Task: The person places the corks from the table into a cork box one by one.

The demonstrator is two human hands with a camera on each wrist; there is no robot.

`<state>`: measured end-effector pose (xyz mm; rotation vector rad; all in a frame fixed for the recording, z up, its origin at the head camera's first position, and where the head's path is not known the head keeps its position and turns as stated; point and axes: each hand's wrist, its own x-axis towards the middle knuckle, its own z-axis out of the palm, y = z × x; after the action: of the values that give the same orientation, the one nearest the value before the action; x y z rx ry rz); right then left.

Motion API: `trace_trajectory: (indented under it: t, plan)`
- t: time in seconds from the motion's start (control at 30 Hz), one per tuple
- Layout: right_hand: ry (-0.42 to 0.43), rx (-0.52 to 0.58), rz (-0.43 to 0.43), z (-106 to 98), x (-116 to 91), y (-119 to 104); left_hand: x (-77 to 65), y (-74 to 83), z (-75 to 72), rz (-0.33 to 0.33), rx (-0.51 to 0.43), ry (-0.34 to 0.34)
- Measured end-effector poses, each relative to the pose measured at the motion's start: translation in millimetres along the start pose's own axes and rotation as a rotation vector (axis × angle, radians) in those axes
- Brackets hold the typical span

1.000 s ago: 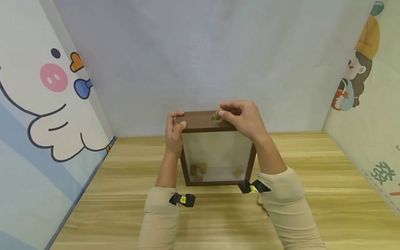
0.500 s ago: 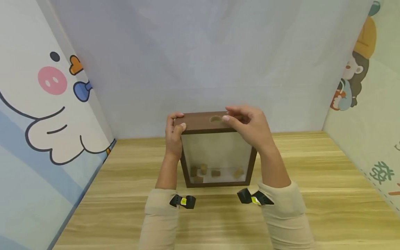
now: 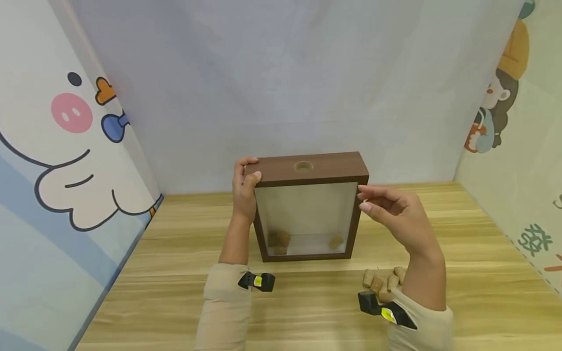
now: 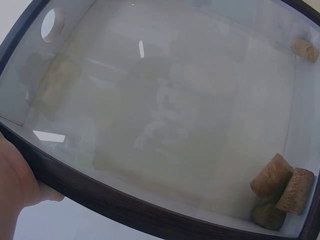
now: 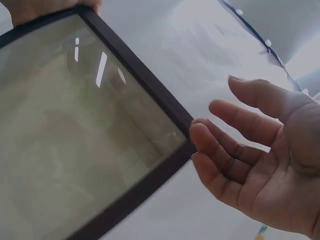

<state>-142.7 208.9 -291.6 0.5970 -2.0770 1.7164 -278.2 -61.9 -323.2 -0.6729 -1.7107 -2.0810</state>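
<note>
Box: a brown box [image 3: 306, 207] with a clear front panel is standing on its narrow side on the table, roughly in the middle of the head view; a round hole [image 3: 304, 166] is showing in its top.
Left hand: the left hand [image 3: 245, 190] is clamping the box at its upper left corner, the thumb pressing near the top's front edge and a fingertip resting by the back edge.
Right hand: the right hand [image 3: 401, 219] is holding nothing; its fingers are bending loosely, with the thumb standing apart from them. It is hovering just beside the box's right edge, and whether a fingertip is touching the frame, I cannot tell.
Corks inside: three corks [image 4: 272, 177] are lying bunched together at the bottom left of the box, while a single cork [image 3: 335, 241] is lying at the bottom right.
Loose corks: several more corks [image 3: 368, 278] are lying in a pile near the right forearm, partly hidden by the sleeve [image 3: 423, 326].
Surroundings: a pale wood-grain table [image 3: 175, 302] is spreading beneath everything, and a greyish cloth [image 3: 281, 73] is hanging behind, between two cartoon-printed side panels [image 3: 26, 146].
</note>
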Motion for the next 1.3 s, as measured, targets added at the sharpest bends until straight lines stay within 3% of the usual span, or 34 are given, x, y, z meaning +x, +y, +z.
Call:
trace_trajectory:
  t: [0.5, 0.77, 1.3]
  plan:
    - [-0.229, -0.186, 0.309, -41.7, -42.9, 33.7, 2.1, -1.6, -1.7, 0.017, 0.003, -0.014]
    - [-0.320, -0.261, 0.430, -63.4, -60.0, 51.1, 1.1, -1.0, -1.0, 0.010, 0.006, -0.001]
    - [-0.376, -0.260, 0.577, -88.7, -82.4, 82.0, 1.2, -4.6, 0.3, 0.017, 0.013, 0.005]
